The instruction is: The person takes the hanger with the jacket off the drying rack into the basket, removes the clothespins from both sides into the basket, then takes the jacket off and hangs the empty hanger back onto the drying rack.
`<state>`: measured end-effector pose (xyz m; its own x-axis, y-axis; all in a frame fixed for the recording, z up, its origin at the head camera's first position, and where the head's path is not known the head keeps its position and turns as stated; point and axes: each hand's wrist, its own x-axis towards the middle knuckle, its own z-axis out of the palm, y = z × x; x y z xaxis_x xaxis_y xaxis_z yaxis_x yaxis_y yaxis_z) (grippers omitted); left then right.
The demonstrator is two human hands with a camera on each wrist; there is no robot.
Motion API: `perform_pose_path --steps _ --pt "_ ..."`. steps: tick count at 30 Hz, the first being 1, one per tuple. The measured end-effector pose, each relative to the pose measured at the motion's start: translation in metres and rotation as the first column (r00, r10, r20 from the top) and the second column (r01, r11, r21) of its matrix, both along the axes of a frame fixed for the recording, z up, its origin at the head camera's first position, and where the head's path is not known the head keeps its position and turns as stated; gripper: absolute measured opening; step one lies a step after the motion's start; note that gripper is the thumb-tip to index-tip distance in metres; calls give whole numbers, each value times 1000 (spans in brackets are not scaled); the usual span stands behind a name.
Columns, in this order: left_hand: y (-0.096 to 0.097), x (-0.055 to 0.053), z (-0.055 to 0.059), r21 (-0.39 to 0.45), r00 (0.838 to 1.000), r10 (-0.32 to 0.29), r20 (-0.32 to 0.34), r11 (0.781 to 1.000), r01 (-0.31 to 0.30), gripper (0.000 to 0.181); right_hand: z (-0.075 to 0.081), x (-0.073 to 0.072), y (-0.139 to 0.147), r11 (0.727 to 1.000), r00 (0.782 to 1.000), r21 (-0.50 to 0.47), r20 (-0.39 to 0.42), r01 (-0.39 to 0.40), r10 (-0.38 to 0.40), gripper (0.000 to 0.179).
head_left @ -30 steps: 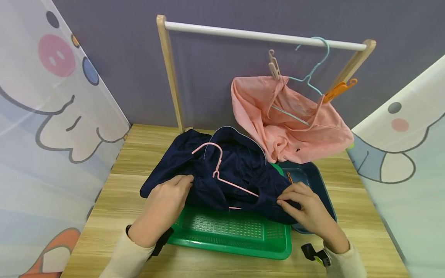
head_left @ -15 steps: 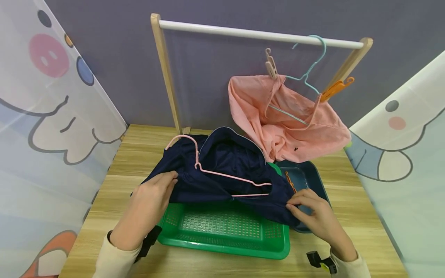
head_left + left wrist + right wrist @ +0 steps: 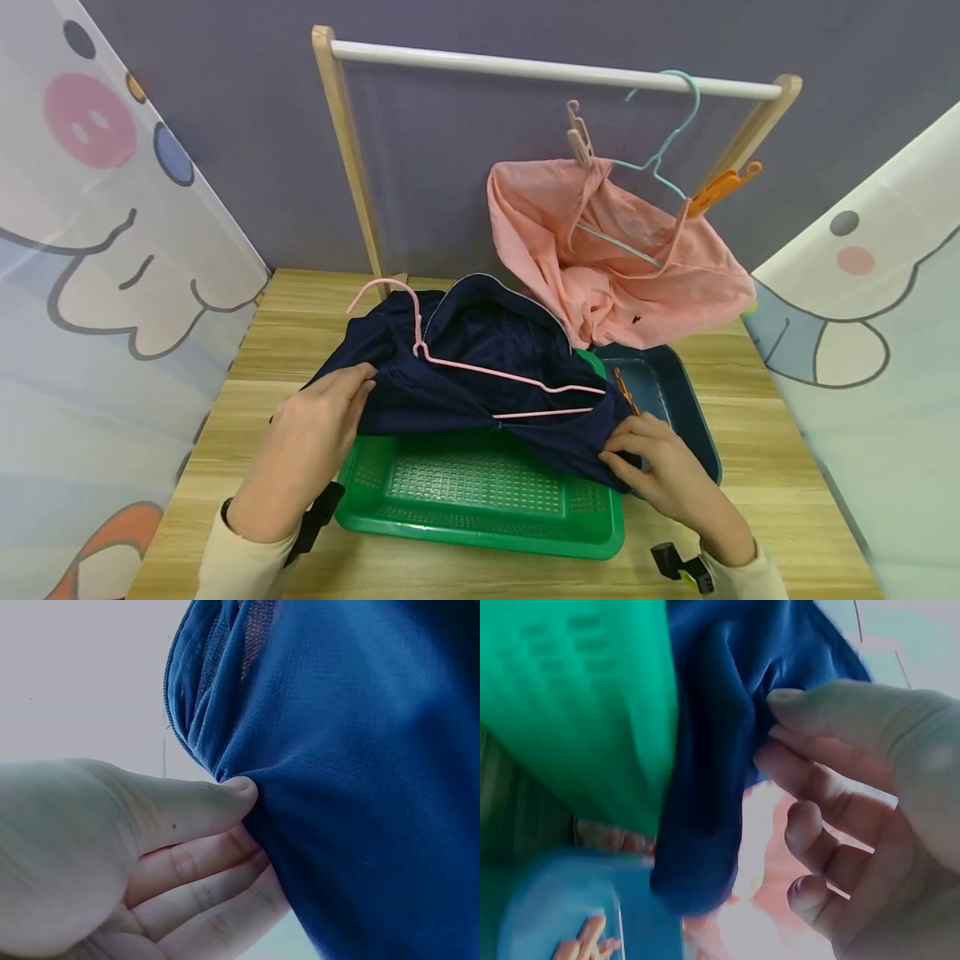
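A navy blue garment [image 3: 450, 400] with a thin pale edging is spread over the green basket. Its left part is pinched by my left hand [image 3: 311, 442]; the left wrist view shows the thumb [image 3: 217, 806] pressing a fold of the cloth against the fingers. My right hand [image 3: 660, 467] pinches the right part between thumb and fingertips, over the basket's right end. A pink clothes hanger [image 3: 480, 367] lies in the garment's opening, its hook sticking out at the upper left. The hanger's right end is hidden under the cloth.
The green basket [image 3: 480, 533] stands on the wooden table. Beside it is a dark blue tray [image 3: 686, 400] with orange clothespins [image 3: 624, 387]. Behind, a rack with a white rail [image 3: 525, 65] carries a pink garment [image 3: 675, 292] on a mint hanger [image 3: 660, 154], clipped by beige and orange clothespins.
The pink hanger has shifted left and tilted, then its right end slid further right under the cloth. My left hand moved left; my right hand moved right, then slightly back.
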<state>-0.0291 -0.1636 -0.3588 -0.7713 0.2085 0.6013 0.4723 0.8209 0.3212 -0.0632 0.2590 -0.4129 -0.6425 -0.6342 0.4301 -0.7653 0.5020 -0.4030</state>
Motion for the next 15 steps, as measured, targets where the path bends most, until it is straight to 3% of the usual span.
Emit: perform_pose_path --steps 3,9,15 --pt "3 -1 1 -3 1000 -1 2 1000 1 21 1 3 -13 999 999 43 -50 -19 21 10" --pt "10 -4 1 -26 1000 -9 4 1000 9 19 7 14 -38 996 993 69 -96 -65 71 28" --pt "17 -6 1 -43 999 -41 23 998 42 19 15 18 -56 992 983 46 -137 -118 123 17"
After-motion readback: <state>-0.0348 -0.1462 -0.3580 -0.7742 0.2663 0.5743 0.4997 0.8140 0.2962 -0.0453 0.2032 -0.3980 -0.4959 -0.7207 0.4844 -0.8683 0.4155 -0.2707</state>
